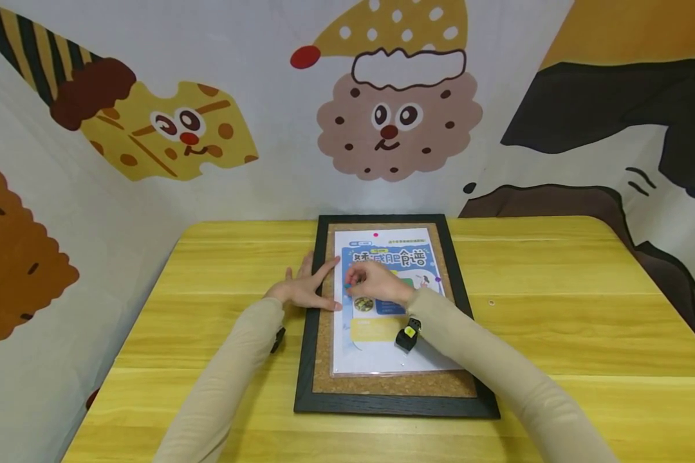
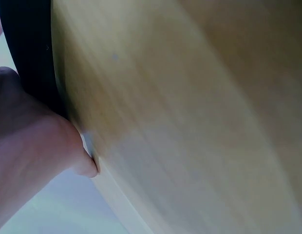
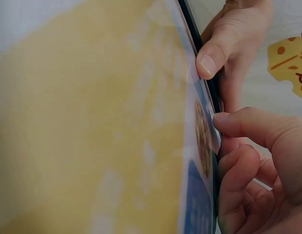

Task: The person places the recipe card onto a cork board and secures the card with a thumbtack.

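Note:
A corkboard [image 1: 396, 386] in a black frame lies on the table, with a printed poster [image 1: 376, 357] in a clear sleeve over its cork. My left hand [image 1: 305, 288] lies across the frame's left side, fingers spread, the tips of thumb and forefinger touching the sleeve's left edge. Over the poster's left part, my right hand [image 1: 376, 281] pinches a small blue-green pushpin [image 1: 348, 286] near that edge. In the right wrist view, the right hand [image 3: 268, 161] is close to the left thumb; the pin cannot be made out there.
A pink pin [image 1: 375, 235] sits at the poster's top and a purple pin [image 1: 437, 279] at its right edge. On the yellow wooden table [image 1: 567, 328], a tiny ring-like piece [image 1: 491, 302] lies right of the board. A cartoon-printed cloth [image 1: 266, 193] hangs behind the table.

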Available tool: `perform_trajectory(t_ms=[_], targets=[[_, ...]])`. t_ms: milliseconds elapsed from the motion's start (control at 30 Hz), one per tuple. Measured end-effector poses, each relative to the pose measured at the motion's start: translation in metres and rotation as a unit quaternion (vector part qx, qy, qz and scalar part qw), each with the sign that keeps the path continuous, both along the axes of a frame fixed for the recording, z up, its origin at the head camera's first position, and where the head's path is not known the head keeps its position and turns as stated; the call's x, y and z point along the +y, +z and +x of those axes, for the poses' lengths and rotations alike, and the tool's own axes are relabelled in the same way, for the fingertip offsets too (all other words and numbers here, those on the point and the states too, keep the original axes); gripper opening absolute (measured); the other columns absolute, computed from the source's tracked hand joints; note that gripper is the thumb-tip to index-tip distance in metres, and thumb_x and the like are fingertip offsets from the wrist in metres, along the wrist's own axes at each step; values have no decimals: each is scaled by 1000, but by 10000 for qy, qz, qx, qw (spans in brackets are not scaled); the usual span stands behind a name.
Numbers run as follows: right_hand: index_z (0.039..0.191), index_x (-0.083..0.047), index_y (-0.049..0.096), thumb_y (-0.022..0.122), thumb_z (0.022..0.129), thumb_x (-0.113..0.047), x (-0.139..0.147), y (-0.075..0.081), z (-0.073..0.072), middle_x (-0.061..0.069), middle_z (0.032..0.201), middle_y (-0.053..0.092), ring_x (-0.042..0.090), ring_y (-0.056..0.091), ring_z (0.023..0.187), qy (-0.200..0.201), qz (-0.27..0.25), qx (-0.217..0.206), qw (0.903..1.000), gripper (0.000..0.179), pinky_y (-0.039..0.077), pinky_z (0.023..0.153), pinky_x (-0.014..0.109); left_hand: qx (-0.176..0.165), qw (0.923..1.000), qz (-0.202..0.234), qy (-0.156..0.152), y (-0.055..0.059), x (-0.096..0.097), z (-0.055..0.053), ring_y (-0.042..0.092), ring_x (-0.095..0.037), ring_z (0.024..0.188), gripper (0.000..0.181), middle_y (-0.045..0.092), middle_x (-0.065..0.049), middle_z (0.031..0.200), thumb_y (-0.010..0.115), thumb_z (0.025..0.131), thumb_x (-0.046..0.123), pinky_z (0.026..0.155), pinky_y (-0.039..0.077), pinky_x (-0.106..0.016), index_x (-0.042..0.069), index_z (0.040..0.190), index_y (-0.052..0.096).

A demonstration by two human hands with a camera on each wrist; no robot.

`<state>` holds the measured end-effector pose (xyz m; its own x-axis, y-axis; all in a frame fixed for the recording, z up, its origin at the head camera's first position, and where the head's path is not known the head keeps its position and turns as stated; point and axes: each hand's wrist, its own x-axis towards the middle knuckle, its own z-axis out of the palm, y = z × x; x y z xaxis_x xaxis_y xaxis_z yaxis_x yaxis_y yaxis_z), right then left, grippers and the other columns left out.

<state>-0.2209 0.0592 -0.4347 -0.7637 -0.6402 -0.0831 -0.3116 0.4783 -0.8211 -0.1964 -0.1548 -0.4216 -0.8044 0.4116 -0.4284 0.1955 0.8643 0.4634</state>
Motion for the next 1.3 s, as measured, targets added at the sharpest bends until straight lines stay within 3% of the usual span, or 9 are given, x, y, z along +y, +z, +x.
perform_trajectory(t_ms=[767, 1300], targets=[[90, -7, 67, 74, 82, -7, -18, 5, -4, 3, 75, 59, 15, 53, 64, -19, 169, -96, 9998, 10, 43, 59, 24, -51, 10000, -81, -4, -1, 2, -2, -25, -34, 140, 108, -27, -24, 153, 64, 81, 63, 106, -9, -66, 30, 156, -6], [92, -3, 69, 68, 86, -2, -16, 1, -5, 3, 76, 60, 11, 52, 62, 377, -83, -36, 9992, 6, 43, 56, 23, -57, 9999, -113, -83, -1, 1, -1, -25, -33, 140, 105, -27, -23, 152, 63, 83, 60, 106, -9, -66, 29, 155, -7]])
